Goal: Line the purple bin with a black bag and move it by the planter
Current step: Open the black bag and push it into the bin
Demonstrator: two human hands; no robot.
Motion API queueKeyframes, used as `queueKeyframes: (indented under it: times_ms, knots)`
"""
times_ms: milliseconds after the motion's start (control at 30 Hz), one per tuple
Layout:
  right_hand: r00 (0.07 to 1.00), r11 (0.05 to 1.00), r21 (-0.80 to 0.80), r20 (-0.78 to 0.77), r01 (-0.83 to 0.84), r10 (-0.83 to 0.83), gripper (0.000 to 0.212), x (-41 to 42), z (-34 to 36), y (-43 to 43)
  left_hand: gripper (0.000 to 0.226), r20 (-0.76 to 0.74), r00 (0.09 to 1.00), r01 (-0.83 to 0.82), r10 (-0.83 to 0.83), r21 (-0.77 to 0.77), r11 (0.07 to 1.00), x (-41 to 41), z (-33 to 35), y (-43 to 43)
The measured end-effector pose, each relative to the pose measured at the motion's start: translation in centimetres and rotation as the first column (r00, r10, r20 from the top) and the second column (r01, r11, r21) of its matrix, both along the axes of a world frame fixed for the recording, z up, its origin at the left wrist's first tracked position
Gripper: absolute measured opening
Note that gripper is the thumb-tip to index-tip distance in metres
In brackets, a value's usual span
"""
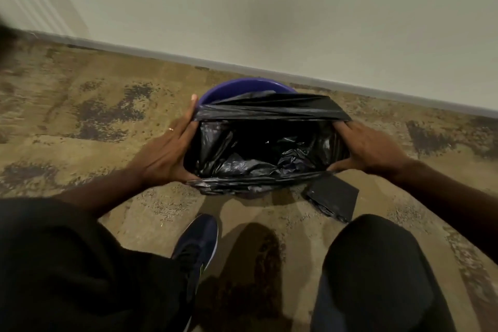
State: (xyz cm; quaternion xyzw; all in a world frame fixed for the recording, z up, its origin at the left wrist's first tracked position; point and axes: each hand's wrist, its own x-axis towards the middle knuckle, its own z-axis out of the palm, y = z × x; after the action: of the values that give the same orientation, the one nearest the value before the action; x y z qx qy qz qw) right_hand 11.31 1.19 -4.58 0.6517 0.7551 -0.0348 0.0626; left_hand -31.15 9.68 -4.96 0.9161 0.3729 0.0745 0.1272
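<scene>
The purple bin (237, 90) stands on the floor close to the wall; only the far arc of its rim shows. A black bag (258, 148) hangs inside it, its mouth stretched wide and its bottom crumpled in the bin. My left hand (167, 151) grips the bag's left edge with the fingers pointing toward the wall. My right hand (369, 145) holds the bag's right edge, fingers hooked into the opening. The bag's far edge lies across the bin's mouth, short of the far rim. No planter is in view.
A folded pack of black bags (332, 198) lies on the mottled brown floor (94, 116) just right of the bin. A pale wall with a grey skirting (269, 67) runs behind. My dark shoe (198, 245) and knees fill the foreground.
</scene>
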Motion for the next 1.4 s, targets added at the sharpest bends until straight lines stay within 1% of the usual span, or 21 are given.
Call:
queueKeyframes:
  times_ms: [67, 200, 267, 300, 367, 400, 467, 533, 600, 633, 733, 833, 933, 1000, 1033, 1133, 1200, 1267, 1300, 1333, 1400]
  knots:
    - [0.999, 1.000, -0.009, -0.034, 0.020, -0.021, 0.119, -0.1, 0.4, 1.2, 0.153, 0.018, 0.999, 0.044, -0.043, -0.040, 0.998, 0.5, 0.3, 2.9]
    - [0.998, 0.992, -0.123, 0.065, 0.028, -0.020, 0.122, -1.3, 0.1, 4.1, 0.155, 0.051, 0.998, 0.049, -0.042, -0.143, 0.988, 0.9, 0.8, 8.2]
    - [0.999, 0.980, -0.199, -0.043, -0.005, -0.003, 0.128, -1.6, -0.2, 5.5, 0.133, 0.153, 0.988, 0.044, -0.008, -0.236, 0.971, 0.8, 0.9, 9.3]
    - [0.987, 0.969, -0.245, -0.161, -0.026, -0.014, 0.129, -1.5, -0.3, 6.5, 0.108, 0.236, 0.971, 0.027, 0.039, -0.270, 0.962, 0.9, 1.1, 9.6]
    - [0.909, 0.933, -0.357, -0.404, -0.053, -0.103, 0.125, -1.2, 0.1, 8.0, 0.061, 0.376, 0.912, -0.053, 0.163, -0.286, 0.957, 1.7, 0.8, 10.6]
    - [0.861, 0.908, -0.414, -0.483, -0.060, -0.163, 0.121, -1.1, 0.5, 8.6, 0.049, 0.406, 0.887, -0.102, 0.219, -0.291, 0.951, 2.1, 0.5, 11.1]
    - [0.761, 0.841, -0.538, -0.566, -0.049, -0.317, 0.108, -0.6, 1.5, 9.5, 0.038, 0.414, 0.854, -0.188, 0.314, -0.317, 0.930, 2.8, -0.2, 12.2]
    - [0.661, 0.799, -0.601, -0.593, 0.017, -0.460, 0.089, 0.0, 2.3, 10.5, 0.030, 0.384, 0.834, -0.262, 0.396, -0.356, 0.897, 3.5, -0.9, 12.8]
    - [0.602, 0.795, -0.597, -0.596, 0.110, -0.531, 0.069, 0.2, 2.5, 11.9, 0.034, 0.343, 0.829, -0.324, 0.442, -0.350, 0.879, 4.3, -1.4, 13.1]
    - [0.607, 0.812, -0.564, -0.595, 0.151, -0.527, 0.061, 0.1, 2.5, 12.5, 0.037, 0.334, 0.831, -0.344, 0.446, -0.321, 0.882, 4.8, -1.4, 13.2]
    - [0.733, 0.884, -0.434, -0.543, 0.172, -0.410, 0.050, -1.2, 1.9, 13.8, 0.056, 0.291, 0.853, -0.385, 0.432, -0.206, 0.900, 5.7, -1.5, 14.0]
    - [0.842, 0.889, -0.439, -0.423, 0.133, -0.334, 0.055, -2.4, 2.0, 14.5, 0.068, 0.172, 0.919, -0.346, 0.356, -0.084, 0.934, 6.1, -1.6, 15.4]
    - [0.958, 0.929, -0.323, -0.158, 0.180, -0.241, 0.055, -3.2, 1.9, 15.6, 0.077, 0.059, 0.954, -0.293, 0.294, -0.020, 0.956, 6.9, -1.1, 16.6]
    - [0.989, 0.980, -0.135, 0.051, 0.146, -0.140, 0.057, -3.9, 1.8, 16.4, 0.079, 0.007, 0.964, -0.265, 0.265, 0.000, 0.964, 7.2, -0.7, 17.3]
    - [0.988, 0.991, -0.062, 0.110, 0.116, -0.108, 0.057, -4.2, 1.6, 16.8, 0.080, -0.005, 0.967, -0.255, 0.255, -0.007, 0.967, 7.4, -0.4, 17.5]
    - [0.990, 0.998, 0.004, 0.123, 0.064, -0.064, 0.055, -4.0, 0.7, 18.1, 0.076, -0.007, 0.968, -0.251, 0.252, -0.122, 0.960, 7.1, 0.4, 18.0]
    - [0.995, 0.994, -0.053, 0.035, 0.098, -0.097, 0.052, -3.7, 0.1, 18.6, 0.065, 0.059, 0.967, -0.221, 0.247, -0.287, 0.932, 6.6, 0.9, 18.0]
    - [0.973, 0.985, -0.123, -0.181, 0.124, -0.145, 0.048, -3.9, -0.3, 18.6, 0.049, 0.147, 0.944, -0.194, 0.297, -0.479, 0.856, 5.7, 1.2, 18.1]
    - [0.933, 0.980, -0.152, -0.316, 0.128, -0.171, 0.045, -4.1, -0.5, 18.5, 0.050, 0.159, 0.929, -0.191, 0.333, -0.565, 0.803, 5.2, 1.3, 18.1]
    - [0.864, 0.972, -0.194, -0.457, 0.136, -0.212, 0.043, -4.3, -0.7, 18.5, 0.054, 0.155, 0.919, -0.189, 0.363, -0.633, 0.750, 4.7, 1.3, 18.0]
    - [0.660, 0.937, -0.321, -0.674, 0.141, -0.330, 0.047, -4.2, -1.6, 18.6, 0.058, 0.141, 0.907, -0.186, 0.396, -0.709, 0.680, 3.9, 1.1, 17.9]
